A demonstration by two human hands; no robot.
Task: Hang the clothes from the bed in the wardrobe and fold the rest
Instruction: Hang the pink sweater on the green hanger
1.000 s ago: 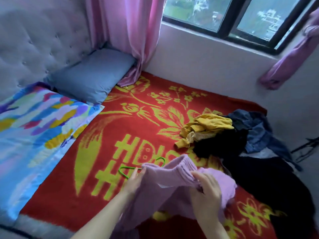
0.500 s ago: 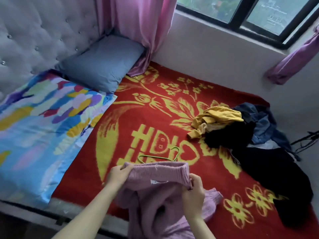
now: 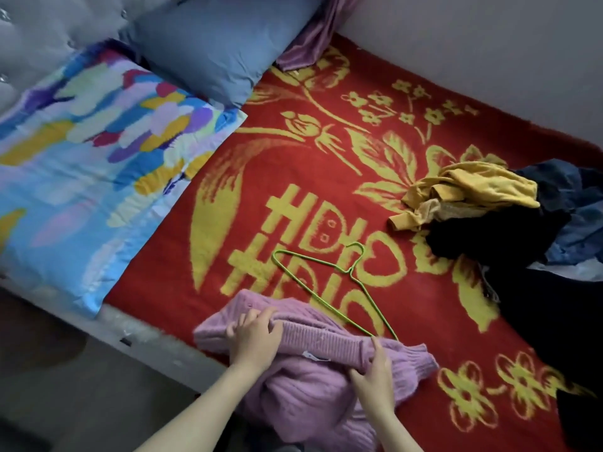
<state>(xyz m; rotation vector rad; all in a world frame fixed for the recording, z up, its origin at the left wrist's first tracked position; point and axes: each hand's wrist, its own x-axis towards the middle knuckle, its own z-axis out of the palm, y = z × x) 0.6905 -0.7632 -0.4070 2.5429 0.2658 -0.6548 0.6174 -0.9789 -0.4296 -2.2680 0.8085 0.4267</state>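
Observation:
A pink knitted sweater (image 3: 319, 380) lies bunched at the near edge of the bed. My left hand (image 3: 254, 337) grips its ribbed hem on the left. My right hand (image 3: 375, 373) pinches the same hem further right. A thin green wire hanger (image 3: 329, 282) lies flat on the red blanket (image 3: 228, 197) just beyond the sweater, its lower corner slipping under the knit by my right hand. At the right side of the bed is a pile of clothes: a yellow garment (image 3: 466, 194), a black one (image 3: 483, 236) and blue denim (image 3: 574, 203).
A colourful folded quilt (image 3: 81, 151) and a blue-grey pillow (image 3: 212, 44) lie at the head of the bed, against a tufted grey headboard (image 3: 49, 24). A pink curtain end (image 3: 310, 44) touches the blanket. The bed's near edge (image 3: 156, 340) drops to a dark floor.
The sweater has come down from mid-air onto the bed's near edge, both hands still on its hem. The view has tilted down, so the window is out of sight.

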